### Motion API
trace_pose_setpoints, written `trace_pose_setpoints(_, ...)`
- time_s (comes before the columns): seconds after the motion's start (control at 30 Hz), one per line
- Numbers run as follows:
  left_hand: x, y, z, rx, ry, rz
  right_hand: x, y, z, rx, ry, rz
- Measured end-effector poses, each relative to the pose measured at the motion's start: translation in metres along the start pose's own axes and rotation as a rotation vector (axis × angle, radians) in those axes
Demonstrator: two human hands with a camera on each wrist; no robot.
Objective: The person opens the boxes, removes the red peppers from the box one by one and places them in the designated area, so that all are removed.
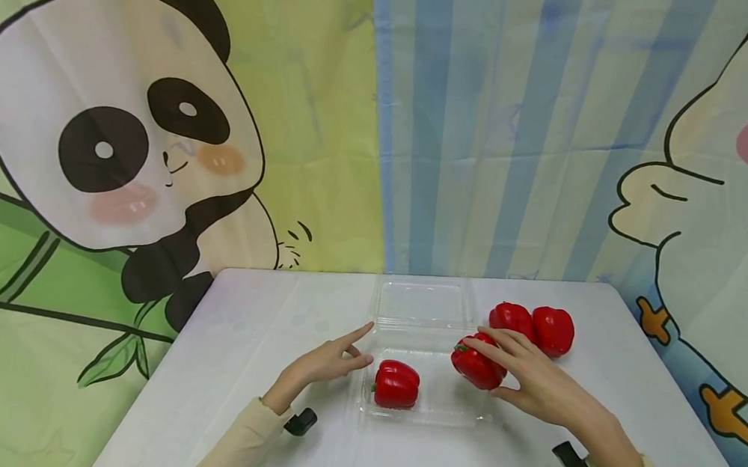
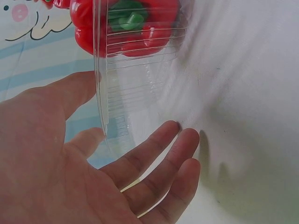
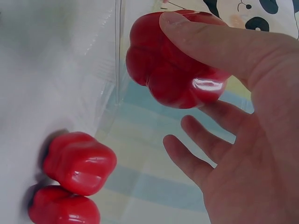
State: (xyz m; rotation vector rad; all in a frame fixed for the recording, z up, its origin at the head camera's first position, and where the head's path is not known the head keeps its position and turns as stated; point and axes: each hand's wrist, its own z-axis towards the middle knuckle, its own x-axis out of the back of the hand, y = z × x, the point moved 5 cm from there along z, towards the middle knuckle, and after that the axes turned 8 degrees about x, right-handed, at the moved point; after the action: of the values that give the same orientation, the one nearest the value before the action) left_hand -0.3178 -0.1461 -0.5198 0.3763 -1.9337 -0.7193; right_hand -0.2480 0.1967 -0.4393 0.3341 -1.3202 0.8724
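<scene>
A clear plastic container (image 1: 438,414) with its hinged lid (image 1: 424,304) laid back stands on the table. One red bell pepper (image 1: 397,384) lies in its left part, its green stem showing through the ribbed wall in the left wrist view. My left hand (image 1: 329,361) is at the container's left side, fingers loosely extended, fingertips at the rim (image 2: 100,88). My right hand (image 1: 539,377) grips a second red bell pepper (image 3: 177,60) between thumb and fingers, over the container's right part. The pepper's stem points left in the head view.
Two more red bell peppers (image 1: 552,332) sit side by side on the white table (image 1: 286,300), behind the right hand and right of the container. Printed curtains (image 1: 318,108) with a panda hang behind and beside the table.
</scene>
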Motion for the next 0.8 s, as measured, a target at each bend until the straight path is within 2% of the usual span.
trace_pose_setpoints(0.37,0.0,0.0,-0.001,-0.009,0.008,0.014,0.003,0.004,-0.008,-0.029,0.042,-0.015)
trace_pose_setpoints(0.8,0.002,0.003,-0.002,-0.028,0.017,0.023,0.005,0.009,-0.018,-0.056,0.11,-0.085)
